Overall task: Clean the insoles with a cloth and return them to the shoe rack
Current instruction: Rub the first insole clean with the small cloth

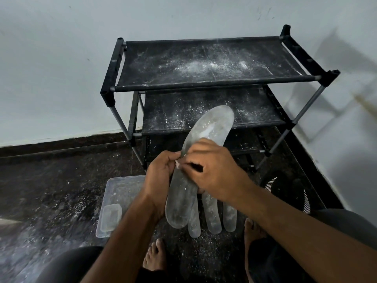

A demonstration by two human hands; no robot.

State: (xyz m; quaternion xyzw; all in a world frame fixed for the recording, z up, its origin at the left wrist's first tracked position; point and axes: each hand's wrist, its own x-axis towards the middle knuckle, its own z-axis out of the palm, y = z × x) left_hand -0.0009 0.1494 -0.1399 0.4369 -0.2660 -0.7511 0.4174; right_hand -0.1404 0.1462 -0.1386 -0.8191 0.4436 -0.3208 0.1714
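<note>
A long grey dusty insole (212, 125) is held up in front of the black shoe rack (204, 82). My left hand (161, 176) grips its middle from the left side. My right hand (214, 170) lies across the insole, fingers curled and pinching a small pale cloth (178, 163), of which only a bit shows between the two hands. Three more grey insoles (212, 217) lie side by side on the floor just below the held one. White powder is scattered over the rack's top and middle shelves.
A clear plastic tray (118, 193) with a small clear container (111, 218) in it sits on the dark speckled floor at the left. My bare feet (155, 256) stand near the insoles. A black object with white stripes (285, 190) lies at the right by the wall.
</note>
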